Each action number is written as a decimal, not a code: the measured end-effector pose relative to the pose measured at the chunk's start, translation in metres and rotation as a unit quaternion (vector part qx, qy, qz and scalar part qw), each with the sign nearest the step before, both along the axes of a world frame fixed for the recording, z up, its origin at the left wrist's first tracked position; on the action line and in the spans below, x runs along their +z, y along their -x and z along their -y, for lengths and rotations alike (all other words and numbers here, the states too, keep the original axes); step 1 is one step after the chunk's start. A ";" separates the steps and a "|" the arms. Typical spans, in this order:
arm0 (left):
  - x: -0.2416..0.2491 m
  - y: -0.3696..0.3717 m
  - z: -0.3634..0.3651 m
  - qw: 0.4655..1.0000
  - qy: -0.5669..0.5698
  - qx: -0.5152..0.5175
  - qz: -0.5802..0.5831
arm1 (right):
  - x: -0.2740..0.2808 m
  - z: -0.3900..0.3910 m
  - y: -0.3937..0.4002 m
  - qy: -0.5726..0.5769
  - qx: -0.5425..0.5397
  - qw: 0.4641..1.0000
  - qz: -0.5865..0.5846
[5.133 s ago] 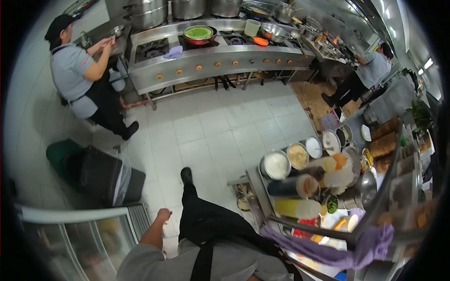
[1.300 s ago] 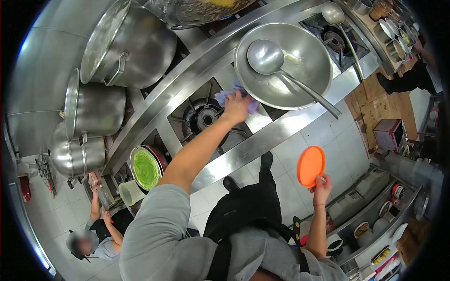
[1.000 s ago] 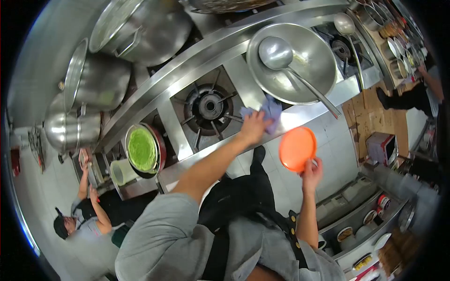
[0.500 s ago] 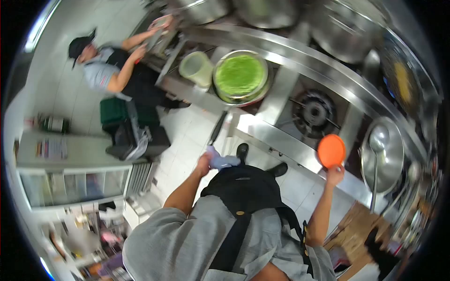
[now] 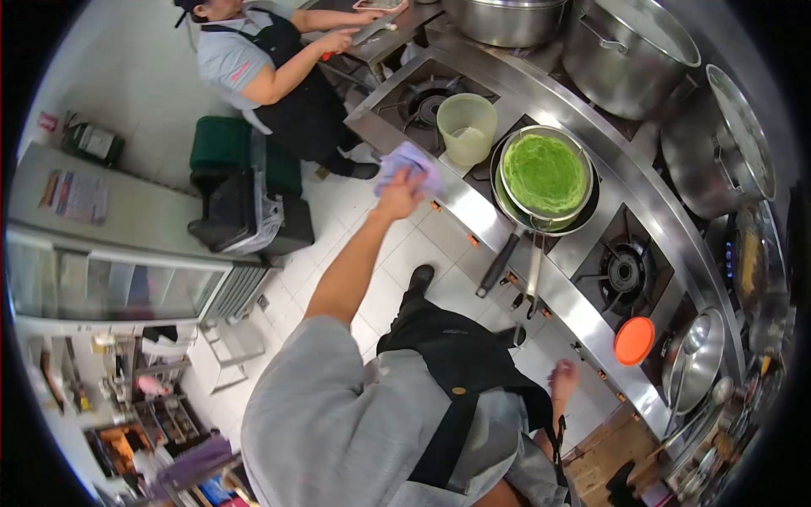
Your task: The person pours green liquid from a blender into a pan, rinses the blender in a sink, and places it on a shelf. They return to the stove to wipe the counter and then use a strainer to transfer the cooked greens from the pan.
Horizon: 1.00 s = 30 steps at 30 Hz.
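Observation:
My left hand is stretched forward and grips a purple cloth pressed against the front edge of the steel stove counter. Just beyond the cloth stands a pale plastic cup. To its right a pan of green batter sits on a burner, its handles pointing toward me. My right hand hangs low by my hip, holding nothing, fingers loosely apart. An orange lid lies on the counter edge to the right, next to a steel wok with a ladle.
Another person in a grey shirt and dark apron works at the counter's far left end with a knife. Large steel pots line the back of the stove. A dark bin and green crate stand on the tiled floor; a glass-fronted cabinet is at left.
My right hand has set the orange lid down on the counter beside the wok and dropped to my side. My left hand has carried the cloth up to the counter edge by the plastic cup.

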<state>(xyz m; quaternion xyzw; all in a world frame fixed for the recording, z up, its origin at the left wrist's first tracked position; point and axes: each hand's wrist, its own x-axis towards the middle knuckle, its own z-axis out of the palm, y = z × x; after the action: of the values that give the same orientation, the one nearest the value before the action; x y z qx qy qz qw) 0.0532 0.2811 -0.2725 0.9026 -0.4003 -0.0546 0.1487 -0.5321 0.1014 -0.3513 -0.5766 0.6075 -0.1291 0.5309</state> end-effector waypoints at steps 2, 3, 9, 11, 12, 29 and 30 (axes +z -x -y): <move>-0.021 -0.003 0.012 0.997 -0.081 0.013 0.000 | -0.008 -0.068 -0.041 0.012 0.040 0.993 -0.111; -0.027 -0.010 0.014 0.992 -0.122 0.015 0.001 | -0.040 -0.105 -0.047 0.033 0.068 0.994 -0.076; -0.065 -0.054 0.004 0.999 -0.040 -0.035 0.007 | -0.053 -0.224 -0.099 -0.043 -0.045 0.989 -0.138; -0.054 -0.077 0.008 0.994 0.019 -0.020 -0.108 | -0.042 -0.233 -0.123 -0.060 -0.067 0.988 -0.128; -0.053 -0.097 0.010 0.985 0.047 0.003 -0.165 | -0.035 -0.240 -0.129 -0.070 -0.082 0.986 -0.131; -0.067 -0.241 -0.018 0.992 -0.005 -0.091 0.090 | -0.016 -0.280 -0.154 0.094 0.227 0.957 -0.152; -0.076 -0.278 -0.030 0.980 0.012 -0.080 0.180 | -0.010 -0.284 -0.152 0.058 0.190 0.969 -0.148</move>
<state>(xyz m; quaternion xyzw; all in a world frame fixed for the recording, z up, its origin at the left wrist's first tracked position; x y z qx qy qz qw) 0.3308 0.3109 -0.3487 0.8609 -0.4919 0.1024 0.0803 -0.3805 0.3859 -0.3616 -0.7240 0.5499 0.0261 0.4156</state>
